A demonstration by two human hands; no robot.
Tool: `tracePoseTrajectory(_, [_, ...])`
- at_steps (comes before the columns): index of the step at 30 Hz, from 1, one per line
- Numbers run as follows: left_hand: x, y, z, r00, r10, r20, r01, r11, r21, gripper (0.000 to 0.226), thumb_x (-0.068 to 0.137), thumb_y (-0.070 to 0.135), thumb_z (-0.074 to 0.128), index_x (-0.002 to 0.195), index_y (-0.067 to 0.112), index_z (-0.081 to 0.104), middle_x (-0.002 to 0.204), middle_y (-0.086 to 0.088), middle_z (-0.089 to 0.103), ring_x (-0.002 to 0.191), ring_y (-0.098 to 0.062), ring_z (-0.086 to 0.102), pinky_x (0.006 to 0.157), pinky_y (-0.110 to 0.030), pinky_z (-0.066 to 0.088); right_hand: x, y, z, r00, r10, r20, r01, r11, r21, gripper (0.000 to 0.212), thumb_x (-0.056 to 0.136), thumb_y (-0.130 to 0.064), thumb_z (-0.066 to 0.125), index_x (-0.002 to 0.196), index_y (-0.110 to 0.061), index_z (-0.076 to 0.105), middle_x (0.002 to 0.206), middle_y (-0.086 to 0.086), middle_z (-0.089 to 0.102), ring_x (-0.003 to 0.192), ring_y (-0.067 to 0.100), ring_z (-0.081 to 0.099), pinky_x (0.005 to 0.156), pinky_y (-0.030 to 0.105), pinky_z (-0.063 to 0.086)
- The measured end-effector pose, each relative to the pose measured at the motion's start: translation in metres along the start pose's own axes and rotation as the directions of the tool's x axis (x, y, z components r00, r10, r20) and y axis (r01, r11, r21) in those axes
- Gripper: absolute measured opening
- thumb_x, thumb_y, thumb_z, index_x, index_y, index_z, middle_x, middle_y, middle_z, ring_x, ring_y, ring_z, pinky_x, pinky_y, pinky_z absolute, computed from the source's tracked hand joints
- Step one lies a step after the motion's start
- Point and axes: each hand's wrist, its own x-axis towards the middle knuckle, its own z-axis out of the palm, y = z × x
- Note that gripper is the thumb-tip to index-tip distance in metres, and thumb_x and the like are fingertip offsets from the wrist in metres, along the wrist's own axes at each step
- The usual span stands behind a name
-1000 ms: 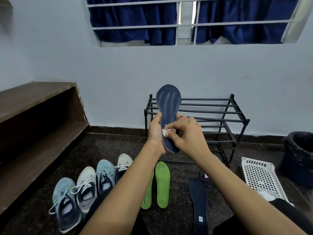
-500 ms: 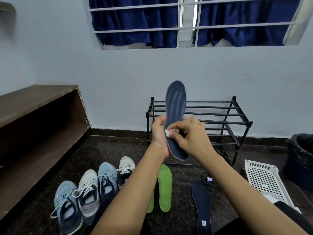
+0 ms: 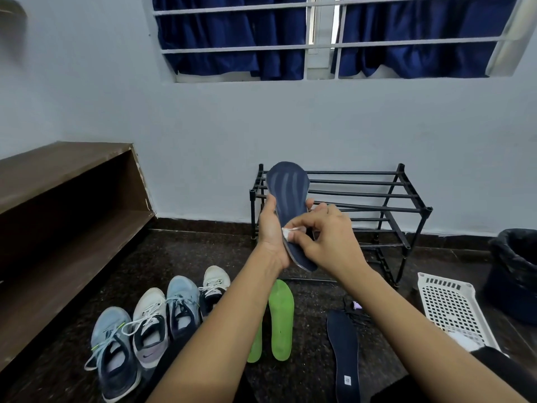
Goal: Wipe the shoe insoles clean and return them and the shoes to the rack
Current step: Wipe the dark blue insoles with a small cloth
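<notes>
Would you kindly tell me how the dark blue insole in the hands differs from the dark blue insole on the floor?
The held insole stands upright in the left hand; the floor insole lies flat, untouched. The right hand pinches a white wipe against the held insole, not the floor insole. The held insole shows pale streaks; the floor insole shows a small white label. Both are dark blue.

Wall: pale blue-grey, plain; dark skirting at its foot.
Floor: dark speckled stone.
Window: set high, grey horizontal bars, dark blue curtains drawn, daylight through the centre gap.
Furniture: brown wooden shelf unit along the left.
</notes>
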Motion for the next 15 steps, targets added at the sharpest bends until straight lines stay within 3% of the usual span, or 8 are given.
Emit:
tracePoseTrajectory(4, [-0.006,-0.014,0.008,1.000,-0.025,0.003,0.025,0.999,0.033,0.065,0.100,0.057,0.027,0.093,0.007,0.069,0.081,-0.010,0.069,0.073,-0.022,0.067,0.070,-0.031,0.053,0.002,0.003,-0.003,0.988,-0.008,-0.157,-0.025,0.978,-0.206,0.012,0.075,-0.026,0.073,0.083,-0.034,0.073,0.064,-0.019,0.049,0.083,0.019,0.046,0.076,0.039,0.032])
tracePoseTrajectory(8, [-0.007,-0.021,0.010,0.998,-0.053,0.019,0.052,0.997,0.050,0.060,0.101,0.054,0.027,0.100,0.009,0.067,0.082,-0.010,0.070,0.074,-0.022,0.068,0.068,-0.029,0.054,0.005,0.009,-0.004,0.973,0.072,-0.219,-0.115,0.975,-0.191,0.009,0.078,-0.029,0.071,0.086,-0.034,0.073,0.061,-0.020,0.041,0.086,0.019,0.045,0.077,0.039,0.028])
tracePoseTrajectory(13, [-0.002,-0.012,0.003,1.000,0.008,0.008,-0.009,0.999,0.042,0.060,0.101,0.046,0.029,0.089,0.006,0.072,0.079,-0.011,0.071,0.068,-0.021,0.069,0.064,-0.027,0.056,0.003,0.005,0.000,0.993,0.020,-0.113,-0.022,1.000,-0.011,0.015,0.075,-0.016,0.074,0.085,-0.029,0.075,0.064,-0.024,0.044,0.086,0.016,0.040,0.081,0.045,0.039])
tracePoseTrajectory(15, [0.000,-0.005,0.000,1.000,0.026,0.010,-0.026,0.998,0.060,0.061,0.100,0.046,0.028,0.089,0.003,0.070,0.078,-0.012,0.068,0.068,-0.022,0.066,0.063,-0.027,0.056,0.001,0.003,0.001,1.000,0.019,-0.005,-0.018,0.999,0.028,0.017,0.074,-0.017,0.075,0.086,-0.029,0.075,0.073,-0.012,0.053,0.099,0.021,0.047,0.088,0.046,0.040])
